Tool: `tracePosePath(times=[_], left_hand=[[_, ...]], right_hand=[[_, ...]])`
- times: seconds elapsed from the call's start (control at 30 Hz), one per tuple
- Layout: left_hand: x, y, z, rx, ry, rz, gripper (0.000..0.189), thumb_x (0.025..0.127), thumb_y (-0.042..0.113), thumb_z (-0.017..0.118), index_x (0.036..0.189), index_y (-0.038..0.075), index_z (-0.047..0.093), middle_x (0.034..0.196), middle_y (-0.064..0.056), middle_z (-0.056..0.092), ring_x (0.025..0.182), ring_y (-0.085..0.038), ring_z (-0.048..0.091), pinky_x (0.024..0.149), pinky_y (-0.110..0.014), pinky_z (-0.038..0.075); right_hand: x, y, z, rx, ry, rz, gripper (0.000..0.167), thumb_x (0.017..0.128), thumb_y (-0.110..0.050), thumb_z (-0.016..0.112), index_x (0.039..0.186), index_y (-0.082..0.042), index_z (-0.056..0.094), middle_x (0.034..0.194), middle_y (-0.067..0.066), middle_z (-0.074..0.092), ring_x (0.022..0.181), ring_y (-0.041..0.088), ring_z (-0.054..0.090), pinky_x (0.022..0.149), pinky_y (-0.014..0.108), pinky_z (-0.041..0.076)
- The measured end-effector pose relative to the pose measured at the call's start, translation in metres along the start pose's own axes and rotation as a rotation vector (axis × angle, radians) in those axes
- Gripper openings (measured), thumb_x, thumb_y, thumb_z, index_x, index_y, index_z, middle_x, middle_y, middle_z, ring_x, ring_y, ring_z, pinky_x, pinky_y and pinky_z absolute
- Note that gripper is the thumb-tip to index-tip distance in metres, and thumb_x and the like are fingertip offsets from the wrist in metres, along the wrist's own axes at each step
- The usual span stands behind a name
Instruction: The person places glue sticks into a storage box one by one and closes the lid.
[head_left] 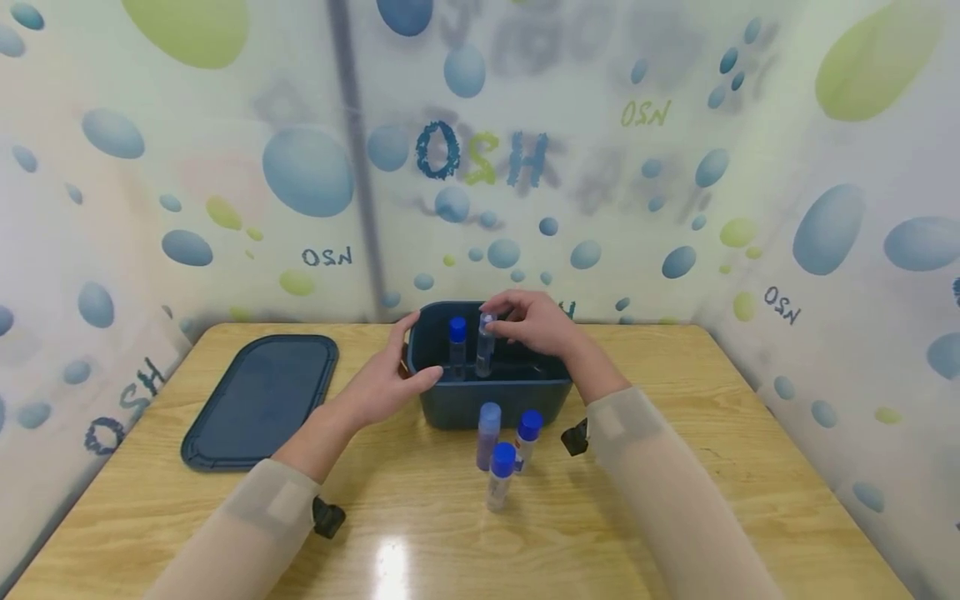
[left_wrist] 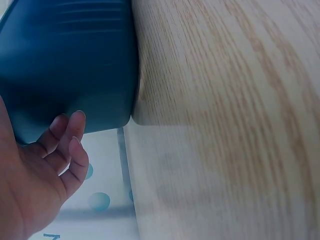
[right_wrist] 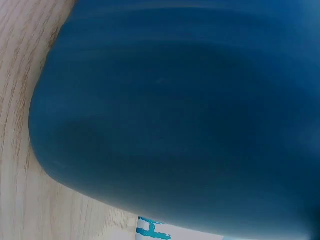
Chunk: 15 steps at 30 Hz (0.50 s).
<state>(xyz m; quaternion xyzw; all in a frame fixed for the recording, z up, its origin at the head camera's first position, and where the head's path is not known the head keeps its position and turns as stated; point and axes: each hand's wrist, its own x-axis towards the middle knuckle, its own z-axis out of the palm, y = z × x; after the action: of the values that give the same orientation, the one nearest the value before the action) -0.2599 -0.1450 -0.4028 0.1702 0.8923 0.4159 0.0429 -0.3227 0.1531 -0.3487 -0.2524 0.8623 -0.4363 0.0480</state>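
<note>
A dark blue bin [head_left: 495, 406] stands toward the back of the table. My right hand [head_left: 536, 321] reaches over its rim and pinches the top of a small clear tube [head_left: 484, 354], upright inside. Just left of it in the bin is another tube with a blue cap [head_left: 457, 329]. My left hand [head_left: 386, 383] lies at the bin's left end, thumb by the front rim; the left wrist view shows loosely bent fingers [left_wrist: 72, 155] beside the bin wall. In the right wrist view, the bin wall [right_wrist: 165, 115] hides the right hand.
In front of the bin stand a pale purple tube [head_left: 488, 437], a blue-capped tube with a printed label [head_left: 528, 437] and a clear blue-capped tube [head_left: 501, 479]. A dark blue lid [head_left: 262, 404] lies flat on the table's left. A patterned curtain [head_left: 480, 167] borders the table.
</note>
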Motion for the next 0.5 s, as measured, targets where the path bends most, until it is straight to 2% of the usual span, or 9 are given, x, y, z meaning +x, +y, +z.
tracePosePath(times=[0.17,0.4,0.5], left_hand=[[-0.0007,-0.0001,-0.0013,0.009,-0.003,0.001,0.102,0.105,0.060,0.066,0.177,0.030,0.001,0.109,-0.015,0.066,0.100,-0.028,0.063,0.088,-0.041,0.054],[-0.0005,0.0005,-0.0008,0.016,-0.003,0.001,0.101,0.105,0.059,0.067,0.177,0.030,0.002,0.109,-0.014,0.066,0.100,-0.028,0.063,0.089,-0.041,0.054],[-0.0002,0.0002,-0.0004,0.020,-0.001,0.002,0.101,0.106,0.059,0.067,0.177,0.030,0.001,0.106,-0.014,0.066,0.099,-0.028,0.063,0.087,-0.040,0.054]], right_hand=[[0.0023,0.0014,0.0024,-0.049,-0.027,0.047,0.032,0.107,-0.021,0.074,0.137,-0.012,0.073,0.130,0.013,0.074,0.109,0.042,0.075,0.096,0.057,0.062],[0.0014,0.0009,0.0029,-0.111,-0.026,0.077,0.031,0.107,-0.023,0.075,0.136,-0.014,0.074,0.128,0.010,0.076,0.103,0.026,0.077,0.096,0.045,0.063],[0.0014,0.0005,0.0030,-0.133,-0.031,0.082,0.031,0.106,-0.025,0.076,0.136,-0.015,0.075,0.129,0.008,0.076,0.106,0.024,0.076,0.099,0.045,0.062]])
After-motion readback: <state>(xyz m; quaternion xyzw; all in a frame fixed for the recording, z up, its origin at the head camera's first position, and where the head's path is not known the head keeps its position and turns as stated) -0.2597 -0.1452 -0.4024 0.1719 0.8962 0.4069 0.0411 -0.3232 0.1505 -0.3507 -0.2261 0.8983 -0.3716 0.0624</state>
